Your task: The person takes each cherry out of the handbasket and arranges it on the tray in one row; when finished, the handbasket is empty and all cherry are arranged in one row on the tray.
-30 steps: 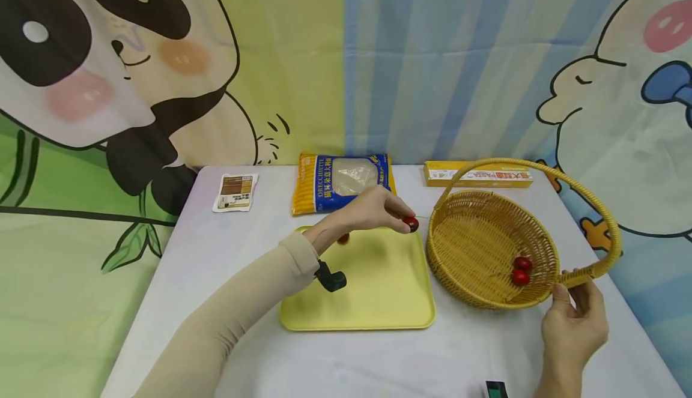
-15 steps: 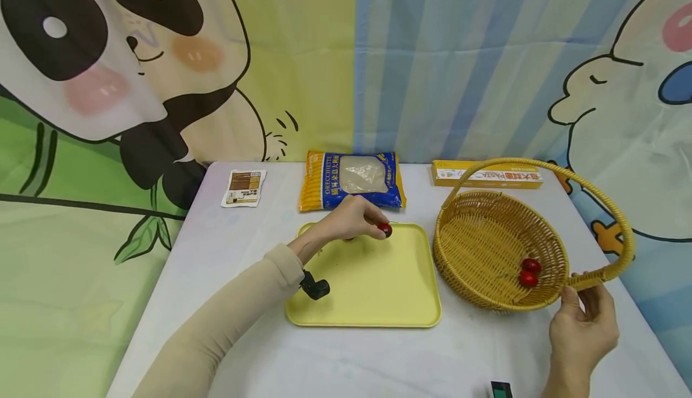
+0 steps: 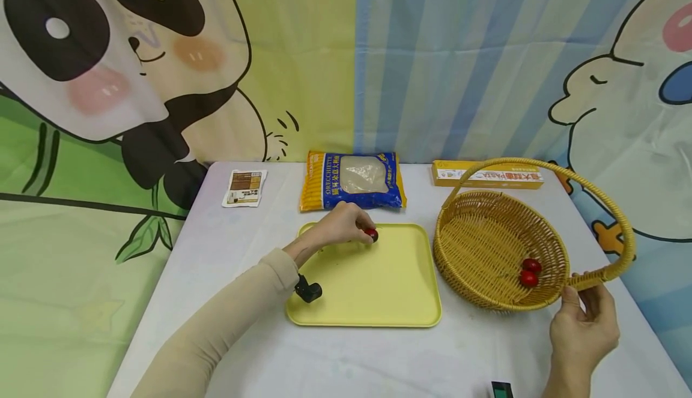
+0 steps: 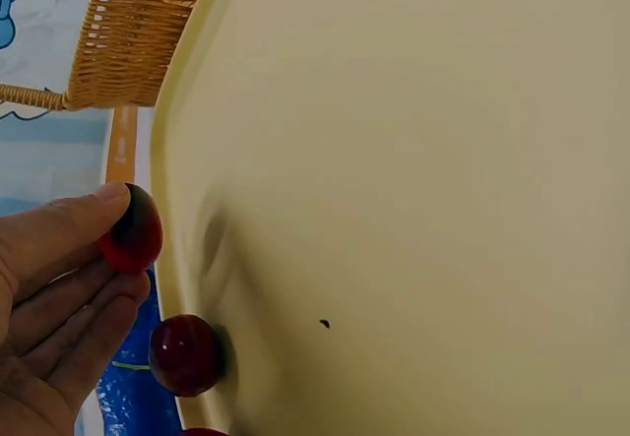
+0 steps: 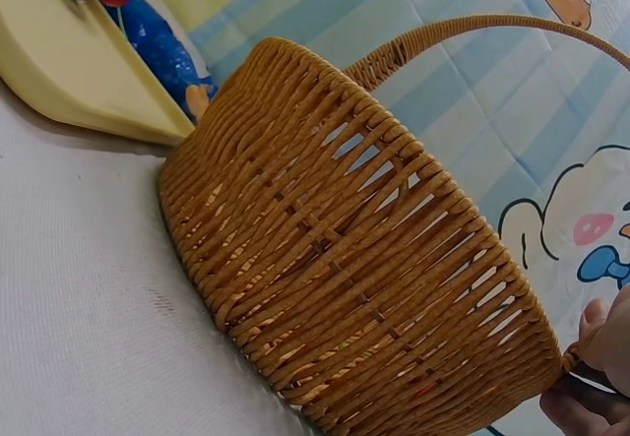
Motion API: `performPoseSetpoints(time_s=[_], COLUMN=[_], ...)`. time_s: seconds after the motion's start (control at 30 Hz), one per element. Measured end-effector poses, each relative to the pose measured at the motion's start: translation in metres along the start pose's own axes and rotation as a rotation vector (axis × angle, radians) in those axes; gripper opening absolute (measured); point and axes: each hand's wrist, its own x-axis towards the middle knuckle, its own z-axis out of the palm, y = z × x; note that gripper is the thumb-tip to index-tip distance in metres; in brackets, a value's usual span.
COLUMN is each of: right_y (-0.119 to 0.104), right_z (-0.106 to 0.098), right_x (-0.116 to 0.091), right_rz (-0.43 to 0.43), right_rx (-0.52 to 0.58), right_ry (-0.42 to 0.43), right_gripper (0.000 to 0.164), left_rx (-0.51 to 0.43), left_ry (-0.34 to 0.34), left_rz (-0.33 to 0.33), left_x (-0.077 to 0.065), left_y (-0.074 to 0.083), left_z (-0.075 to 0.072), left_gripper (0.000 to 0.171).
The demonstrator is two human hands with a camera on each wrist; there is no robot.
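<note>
My left hand (image 3: 342, 225) pinches a red cherry (image 3: 371, 235) between thumb and fingers above the back part of the yellow tray (image 3: 378, 290). In the left wrist view the held cherry (image 4: 133, 231) has a dark patch. A second cherry (image 4: 187, 355) lies by the tray's rim below it, and part of another (image 4: 205, 432) shows at the bottom edge. My right hand (image 3: 585, 326) grips the wicker basket (image 3: 449, 272) at the near base of its handle. Two red cherries (image 3: 530, 271) lie inside the basket, at its right.
A blue and yellow pasta bag (image 3: 354, 180) lies behind the tray. Behind the basket is a long yellow pasta box (image 3: 486, 174). A small white packet (image 3: 244, 188) lies at the back left. A dark device (image 3: 501, 389) shows at the front edge of view.
My left hand has moved left, carrying the cherry from the tray's back right corner towards its back middle. My right hand keeps its grip on the basket. The head view has shifted slightly.
</note>
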Motion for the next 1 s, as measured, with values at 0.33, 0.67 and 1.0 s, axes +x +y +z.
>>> performPoseSetpoints(time_s=[0.33, 0.67, 1.0], right_y=[-0.002, 0.001, 0.006], right_z=[-0.001, 0.000, 0.002], right_x=[0.000, 0.000, 0.005], right_rz=[0.008, -0.006, -0.017], right_rx=[-0.016, 0.014, 0.040], right_ry=[-0.006, 0.008, -0.002], right_gripper=[0.043, 0.042, 0.041], left_rx=[0.075, 0.137, 0.098], left_ry=[-0.011, -0.012, 0.057], left_rz=[-0.018, -0.009, 0.041], left_x=[0.001, 0.001, 0.008], left_y=[-0.005, -0.007, 0.005], left_z=[0.004, 0.009, 0.002], left_gripper=[0.021, 0.025, 0.030])
